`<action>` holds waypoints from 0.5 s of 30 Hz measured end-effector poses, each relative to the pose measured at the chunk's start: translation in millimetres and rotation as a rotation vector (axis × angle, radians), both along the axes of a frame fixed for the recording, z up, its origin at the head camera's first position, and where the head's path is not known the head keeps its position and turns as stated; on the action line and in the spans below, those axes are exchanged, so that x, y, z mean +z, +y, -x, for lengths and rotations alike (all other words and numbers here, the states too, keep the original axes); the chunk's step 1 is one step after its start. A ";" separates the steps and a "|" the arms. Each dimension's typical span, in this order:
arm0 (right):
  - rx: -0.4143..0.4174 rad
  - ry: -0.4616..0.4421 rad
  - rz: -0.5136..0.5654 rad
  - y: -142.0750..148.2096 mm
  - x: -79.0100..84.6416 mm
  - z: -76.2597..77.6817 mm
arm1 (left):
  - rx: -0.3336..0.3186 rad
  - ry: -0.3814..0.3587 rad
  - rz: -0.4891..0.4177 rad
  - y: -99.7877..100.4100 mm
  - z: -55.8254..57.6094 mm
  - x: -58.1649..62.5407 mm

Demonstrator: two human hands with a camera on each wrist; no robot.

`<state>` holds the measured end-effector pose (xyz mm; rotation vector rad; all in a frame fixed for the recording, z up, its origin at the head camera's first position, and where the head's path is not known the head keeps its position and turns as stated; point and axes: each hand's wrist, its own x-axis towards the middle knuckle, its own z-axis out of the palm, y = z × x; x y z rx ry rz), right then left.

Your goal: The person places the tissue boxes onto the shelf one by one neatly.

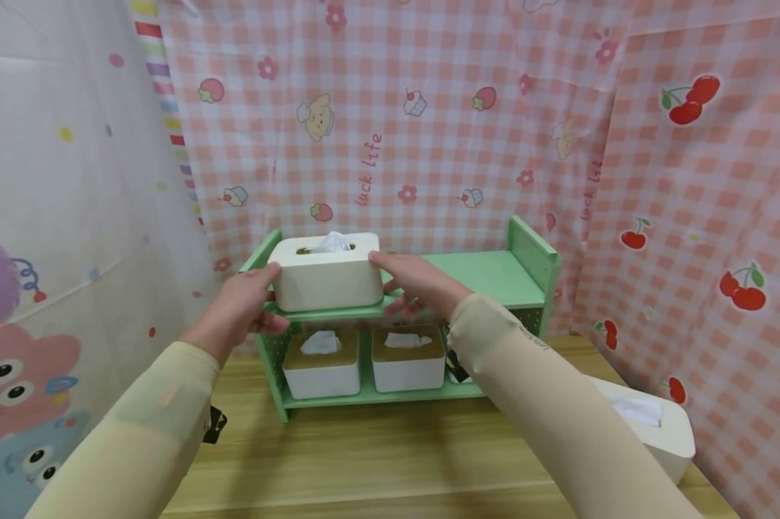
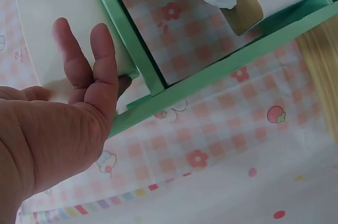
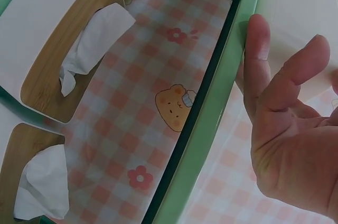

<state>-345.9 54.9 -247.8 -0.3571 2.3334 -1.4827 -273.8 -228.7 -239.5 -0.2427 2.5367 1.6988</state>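
Note:
A white tissue box [image 1: 328,285] with a tissue poking from its top sits at the left of the upper level of a green two-level rack [image 1: 481,277]. My left hand [image 1: 242,306] is at the box's left end, its thumb at the upper corner. At the right end, my right hand [image 1: 422,285] has a fingertip against the upper corner. Loosely extended fingers [image 2: 104,55] show in the left wrist view, and spread fingers [image 3: 257,49] in the right. Contact on the far sides of the box is hidden.
Two wood-topped tissue boxes, one on the left [image 1: 321,378] and one beside it [image 1: 408,371], stand on the rack's lower level. Another white tissue box [image 1: 672,432] lies at the right, partly behind my right sleeve. Patterned cloth [image 1: 429,144] hangs behind the wooden table [image 1: 338,461].

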 end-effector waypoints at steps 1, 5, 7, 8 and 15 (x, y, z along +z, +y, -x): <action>-0.004 0.000 0.000 -0.5 -0.2 0.6 | 0.003 -0.002 0.002 0.4 0.4 0.5; -0.015 0.002 0.015 -2.6 -0.7 2.1 | 0.013 -0.005 0.003 2.8 4.4 2.2; -0.019 0.004 0.016 -3.1 -0.7 1.8 | 0.022 -0.006 0.003 4.4 6.8 2.8; -0.020 0.005 0.016 -3.3 -0.5 1.3 | 0.027 -0.006 -0.002 5.0 8.1 3.1; -0.014 0.027 -0.024 -1.6 0.1 -5.3 | 0.046 -0.027 0.011 4.7 6.0 3.6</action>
